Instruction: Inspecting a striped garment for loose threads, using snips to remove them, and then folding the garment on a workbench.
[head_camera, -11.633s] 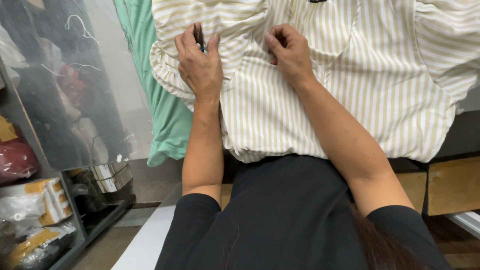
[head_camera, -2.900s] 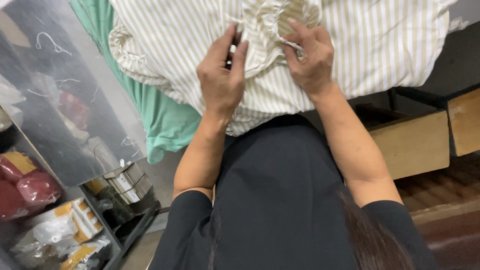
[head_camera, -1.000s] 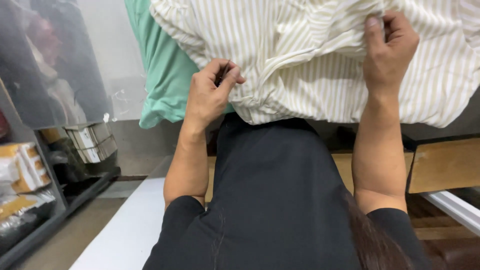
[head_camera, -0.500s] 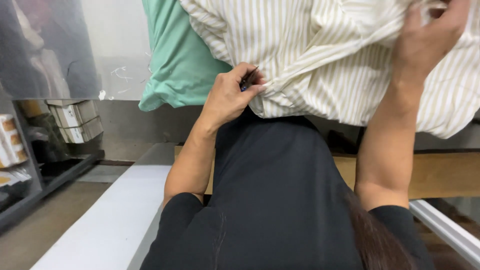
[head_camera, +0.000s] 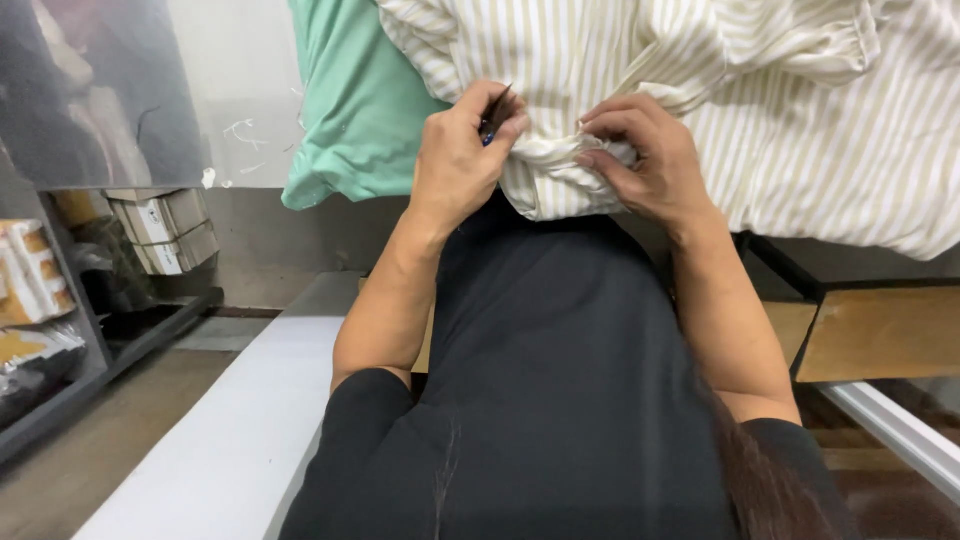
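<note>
From up here I see the striped shirt (head_camera: 700, 110) hanging ahead of me over the green garment (head_camera: 350, 110), its lower hem bunched between my hands. I judge the hem work to be midway: one fold is gathered, much of the edge looks untouched. My right hand (head_camera: 640, 160) has come back down from the cloth higher up half a second ago; its fingers (head_camera: 600, 135) pinch the fold. My left hand (head_camera: 460, 160) pinches a small dark tool (head_camera: 495, 112) against the hem.
</note>
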